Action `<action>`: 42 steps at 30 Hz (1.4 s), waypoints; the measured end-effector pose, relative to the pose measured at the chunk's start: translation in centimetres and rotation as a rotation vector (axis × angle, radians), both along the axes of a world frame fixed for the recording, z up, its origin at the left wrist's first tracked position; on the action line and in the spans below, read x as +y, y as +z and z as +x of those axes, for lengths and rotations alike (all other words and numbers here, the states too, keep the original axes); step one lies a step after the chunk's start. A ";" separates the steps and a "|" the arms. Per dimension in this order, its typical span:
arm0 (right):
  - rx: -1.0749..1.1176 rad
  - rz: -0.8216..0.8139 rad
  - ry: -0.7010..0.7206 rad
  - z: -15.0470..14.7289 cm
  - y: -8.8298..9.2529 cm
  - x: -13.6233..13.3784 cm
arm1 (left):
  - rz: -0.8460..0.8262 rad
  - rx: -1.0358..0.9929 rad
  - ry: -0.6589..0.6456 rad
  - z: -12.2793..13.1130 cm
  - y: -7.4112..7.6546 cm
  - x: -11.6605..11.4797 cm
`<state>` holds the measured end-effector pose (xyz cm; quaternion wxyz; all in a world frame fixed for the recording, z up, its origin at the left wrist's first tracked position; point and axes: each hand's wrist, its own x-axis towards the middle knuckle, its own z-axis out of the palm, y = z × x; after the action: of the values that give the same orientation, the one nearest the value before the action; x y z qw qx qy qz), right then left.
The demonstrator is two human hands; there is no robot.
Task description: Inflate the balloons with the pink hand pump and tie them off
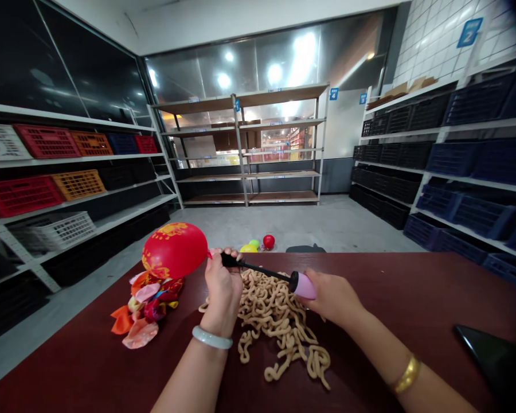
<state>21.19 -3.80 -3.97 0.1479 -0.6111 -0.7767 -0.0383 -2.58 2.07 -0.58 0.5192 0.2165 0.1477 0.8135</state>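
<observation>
A red balloon with yellow print, swollen with air, sits on the nozzle end of a hand pump. My left hand is closed around the pump's black nozzle end and the balloon's neck. On the right, my right hand grips the pump's pink barrel, and the black rod shows drawn out between the two hands. Beneath the pump lies a heap of tan, string-like twisted pieces. Left of my left wrist is a pile of limp balloons in several colours.
The dark red table fills the foreground, with a black flat object at its right edge. Past the far edge, a small red balloon rests on the floor. Shelves with crates line the left and right; a metal rack stands behind.
</observation>
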 end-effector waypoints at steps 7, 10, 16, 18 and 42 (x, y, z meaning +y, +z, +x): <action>0.023 0.034 0.005 -1.3 -0.4 -0.8 | -0.030 0.018 -0.064 4.7 -1.3 -2.0; 0.052 0.032 -0.010 -2.1 -0.3 -1.3 | -0.074 0.038 -0.107 7.0 -1.9 -3.4; 0.033 -0.007 -0.045 -2.5 0.1 -1.9 | -0.061 0.039 -0.149 8.7 -2.4 -4.4; 0.018 -0.013 -0.055 -2.5 0.2 -1.7 | -0.052 0.031 -0.159 8.4 -2.2 -4.1; -0.079 0.017 -0.023 -1.5 -0.3 -1.1 | -0.063 -0.019 -0.083 7.1 -2.0 -2.9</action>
<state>19.74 -4.93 -4.31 0.1216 -0.6169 -0.7744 -0.0708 4.51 -0.83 -2.60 0.5603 0.1984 0.1593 0.7882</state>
